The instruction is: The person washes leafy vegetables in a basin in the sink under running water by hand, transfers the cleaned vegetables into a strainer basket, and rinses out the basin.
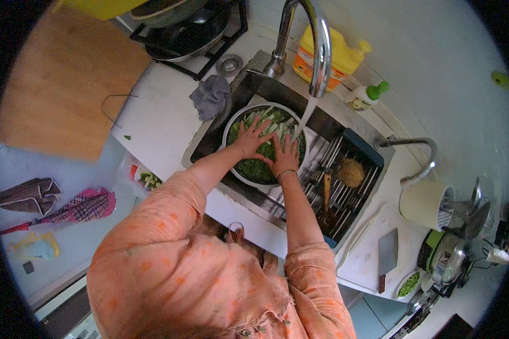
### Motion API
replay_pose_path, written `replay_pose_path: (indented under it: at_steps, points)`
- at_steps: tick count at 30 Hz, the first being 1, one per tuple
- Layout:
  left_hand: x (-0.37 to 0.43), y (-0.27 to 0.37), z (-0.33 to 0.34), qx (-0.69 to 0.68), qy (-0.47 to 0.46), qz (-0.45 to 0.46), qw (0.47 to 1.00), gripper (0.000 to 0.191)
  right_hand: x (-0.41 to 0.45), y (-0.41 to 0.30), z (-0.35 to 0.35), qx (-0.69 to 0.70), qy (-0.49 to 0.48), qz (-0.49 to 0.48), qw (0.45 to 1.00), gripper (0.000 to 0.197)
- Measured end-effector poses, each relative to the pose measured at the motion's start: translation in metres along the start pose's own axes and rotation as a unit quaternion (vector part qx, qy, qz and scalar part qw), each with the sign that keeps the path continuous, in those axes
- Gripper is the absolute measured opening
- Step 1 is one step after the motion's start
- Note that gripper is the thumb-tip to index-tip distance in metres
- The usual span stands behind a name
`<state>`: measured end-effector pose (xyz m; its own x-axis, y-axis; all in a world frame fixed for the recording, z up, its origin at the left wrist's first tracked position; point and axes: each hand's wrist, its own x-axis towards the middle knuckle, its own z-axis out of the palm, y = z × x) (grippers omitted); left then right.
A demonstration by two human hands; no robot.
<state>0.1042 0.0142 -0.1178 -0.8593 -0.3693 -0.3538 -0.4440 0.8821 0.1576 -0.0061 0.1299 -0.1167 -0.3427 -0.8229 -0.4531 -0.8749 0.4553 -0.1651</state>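
Observation:
A round metal basin (225, 148) stands in the sink (203, 154), filled with leafy greens (256, 171) whose pale stalks (275, 123) lie towards the far side. My left hand (252, 140) is spread flat on the greens with its fingers apart. Beside it, my right hand (286, 156), with a bracelet at the wrist, also rests spread on them at the basin's right side. The two hands nearly meet at the thumbs. Water (307, 113) runs from the chrome faucet (321, 63) into the basin's right edge, just beyond my right fingertips.
A metal rack (314, 180) spans the sink's right side, bearing a scrubber (351, 173) and a wooden-handled brush (327, 190). Left lies a grey cloth (211, 96). A cleaver (388, 254) lies on a white cutting board (360, 258). Behind stand a yellow jug (339, 51) and a pump bottle (362, 97).

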Motion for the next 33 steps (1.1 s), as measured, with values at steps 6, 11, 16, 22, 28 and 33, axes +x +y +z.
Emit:
replay_pose_path:
  at_steps: [6, 11, 16, 22, 28, 33]
  points:
    - [0.02, -0.018, 0.027, -0.044, -0.043, -0.002, 0.998, 0.097, 0.03, -0.002, 0.032, 0.017, -0.057, 0.012, 0.998, 0.091]
    - [0.03, -0.02, 0.049, -0.018, 0.002, 0.005, 1.0, 0.097, 0.037, -0.005, 0.03, 0.033, -0.003, 0.013, 0.999, 0.093]
    - [0.031, -0.02, 0.055, -0.024, 0.028, 0.011, 0.999, 0.094, 0.029, -0.015, 0.013, 0.047, -0.018, 0.049, 0.998, 0.09]
    - [0.061, -0.054, 0.036, -0.036, -0.142, 0.031, 0.989, 0.045, 0.019, -0.043, -0.01, 0.07, -0.083, 0.091, 0.99, 0.075]
    - [0.049, -0.077, -0.11, -0.2, 0.107, -0.012, 0.974, 0.025, -0.048, -0.025, 0.001, 0.29, 0.021, 0.035, 0.956, 0.053]
    - [0.057, -0.111, -0.164, -0.11, 0.149, -0.031, 0.982, 0.032, -0.079, -0.009, 0.004, 0.261, 0.036, 0.11, 0.958, 0.05]
